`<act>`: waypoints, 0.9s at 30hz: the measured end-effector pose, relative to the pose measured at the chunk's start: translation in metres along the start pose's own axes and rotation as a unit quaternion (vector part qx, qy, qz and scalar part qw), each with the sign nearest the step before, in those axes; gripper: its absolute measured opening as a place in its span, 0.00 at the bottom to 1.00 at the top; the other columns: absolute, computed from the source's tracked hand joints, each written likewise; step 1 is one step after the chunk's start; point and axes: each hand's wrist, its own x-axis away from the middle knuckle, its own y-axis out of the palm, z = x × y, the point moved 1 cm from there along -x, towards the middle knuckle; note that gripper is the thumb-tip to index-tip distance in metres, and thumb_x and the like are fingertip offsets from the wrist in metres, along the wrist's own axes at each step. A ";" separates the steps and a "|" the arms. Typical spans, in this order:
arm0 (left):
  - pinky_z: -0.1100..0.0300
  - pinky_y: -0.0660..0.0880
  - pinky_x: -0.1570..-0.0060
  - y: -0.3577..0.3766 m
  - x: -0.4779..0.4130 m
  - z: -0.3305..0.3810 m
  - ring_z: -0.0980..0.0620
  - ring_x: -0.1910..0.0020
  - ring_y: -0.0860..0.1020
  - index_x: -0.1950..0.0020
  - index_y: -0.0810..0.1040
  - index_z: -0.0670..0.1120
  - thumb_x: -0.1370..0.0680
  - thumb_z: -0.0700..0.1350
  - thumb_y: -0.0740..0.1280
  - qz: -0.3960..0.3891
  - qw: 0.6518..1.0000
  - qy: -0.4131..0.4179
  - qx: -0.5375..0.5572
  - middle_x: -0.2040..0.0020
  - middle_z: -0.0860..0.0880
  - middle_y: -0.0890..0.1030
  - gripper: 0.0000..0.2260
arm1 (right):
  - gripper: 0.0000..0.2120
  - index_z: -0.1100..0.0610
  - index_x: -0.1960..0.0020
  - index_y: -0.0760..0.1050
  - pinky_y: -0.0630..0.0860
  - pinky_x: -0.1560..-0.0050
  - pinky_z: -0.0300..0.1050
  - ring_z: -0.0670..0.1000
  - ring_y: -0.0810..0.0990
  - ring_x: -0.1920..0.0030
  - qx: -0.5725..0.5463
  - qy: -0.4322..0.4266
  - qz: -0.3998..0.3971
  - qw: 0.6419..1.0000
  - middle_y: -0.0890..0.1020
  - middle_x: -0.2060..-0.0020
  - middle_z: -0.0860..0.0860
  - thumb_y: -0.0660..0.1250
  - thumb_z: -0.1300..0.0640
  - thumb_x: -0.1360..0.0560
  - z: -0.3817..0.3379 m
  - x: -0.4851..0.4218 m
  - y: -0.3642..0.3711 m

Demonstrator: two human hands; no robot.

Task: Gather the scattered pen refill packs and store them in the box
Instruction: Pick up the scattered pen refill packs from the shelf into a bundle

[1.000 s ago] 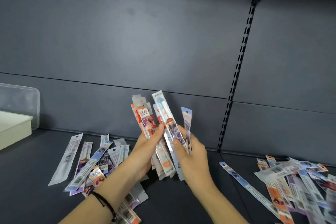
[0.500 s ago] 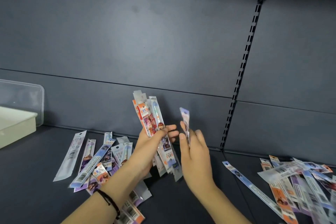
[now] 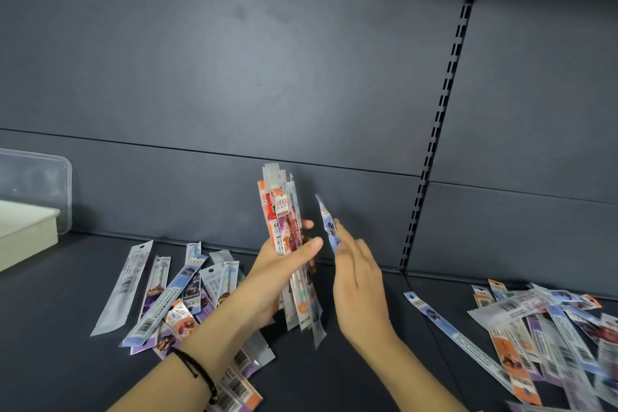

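left hand (image 3: pixel 281 274) curled round an upright bundle of printed plastic pen refill packs (image 3: pixel 284 211), thumb across the front. pack bottoms fan out unevenly below the palm. right hand (image 3: pixel 359 281) sits just at 3 o'clock of it, fingers near straight. it seems to pinch a single blue-and-white refill pack (image 3: pixel 328 226) edge-on at the fingertips; thumb hidden, so that grip is a guess.

step in hand, my read: merge the single into the bundle. lay it flat against the stack face, not edge-first, then tap the bottoms on the dark grey metal shelf (image 3: pixel 50 361) to square them. the film looks slick, so ragged ends would likely slip out on the carry.

left pile of loose film packs (image 3: pixel 167 294) lies at 8 o'clock of the hands, right pile of loose film packs (image 3: pixel 535 328) at 4 o'clock. cream open box (image 3: pixel 30 241) is well apart at 9 o'clock, clear plastic lid (image 3: pixel 36 184) propped behind it. no packs visible in it from this angle.
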 end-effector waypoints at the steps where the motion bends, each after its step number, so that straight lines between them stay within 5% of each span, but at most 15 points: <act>1: 0.60 0.75 0.49 0.000 -0.001 -0.001 0.52 0.48 0.81 0.41 0.77 0.53 0.33 0.52 0.71 -0.004 1.000 -0.002 0.002 0.47 0.49 0.83 0.21 | 0.21 0.43 0.26 0.62 0.71 0.54 0.29 0.36 0.72 0.50 -0.022 -0.004 0.000 1.000 0.72 0.46 0.40 0.48 0.51 0.17 0.000 -0.001 0.001; 5: 0.69 0.77 0.62 0.001 -0.001 -0.001 0.58 0.54 0.83 0.44 0.79 0.50 0.30 0.48 0.71 -0.002 1.000 0.005 0.028 0.53 0.51 0.86 0.14 | 0.19 0.44 0.27 0.65 0.81 0.52 0.44 0.42 0.77 0.51 -0.028 -0.051 -0.020 0.998 0.70 0.51 0.43 0.53 0.52 0.18 0.004 0.002 0.010; 10: 0.66 0.78 0.60 0.000 -0.002 0.001 0.57 0.54 0.84 0.42 0.79 0.53 0.25 0.43 0.69 -0.001 0.999 0.007 0.040 0.54 0.54 0.86 0.13 | 0.17 0.45 0.30 0.70 0.83 0.64 0.46 0.44 0.79 0.51 -0.050 -0.064 -0.027 0.996 0.70 0.53 0.41 0.57 0.52 0.18 0.006 0.003 0.011; 15: 0.51 0.78 0.45 -0.003 -0.004 0.000 0.48 0.47 0.83 0.41 0.81 0.58 0.23 0.44 0.67 0.001 1.000 0.001 0.029 0.47 0.48 0.85 0.14 | 0.17 0.40 0.33 0.71 0.81 0.54 0.43 0.45 0.79 0.52 -0.042 -0.071 0.010 0.997 0.74 0.55 0.42 0.63 0.53 0.21 0.006 0.003 0.011; 19: 0.48 0.76 0.41 -0.004 -0.006 -0.001 0.47 0.47 0.83 0.40 0.80 0.54 0.23 0.46 0.68 0.007 1.000 -0.003 0.012 0.48 0.47 0.85 0.13 | 0.17 0.41 0.37 0.73 0.78 0.58 0.38 0.44 0.77 0.58 -0.069 -0.061 0.020 0.996 0.74 0.57 0.44 0.66 0.56 0.23 0.005 0.003 0.008; 24: 0.50 0.78 0.45 -0.005 -0.006 -0.002 0.48 0.50 0.83 0.41 0.79 0.49 0.26 0.48 0.69 0.012 1.000 0.009 -0.010 0.50 0.47 0.85 0.14 | 0.16 0.44 0.43 0.77 0.75 0.61 0.32 0.46 0.77 0.58 -0.132 -0.034 0.036 0.990 0.76 0.57 0.49 0.70 0.60 0.26 0.004 0.001 0.006; 27: 0.63 0.79 0.59 -0.004 -0.005 -0.001 0.52 0.54 0.84 0.43 0.79 0.50 0.28 0.49 0.70 0.014 0.999 0.026 -0.016 0.53 0.50 0.86 0.14 | 0.15 0.44 0.45 0.77 0.74 0.61 0.29 0.43 0.76 0.57 -0.147 -0.028 0.053 0.987 0.76 0.56 0.49 0.71 0.60 0.27 0.002 0.001 0.004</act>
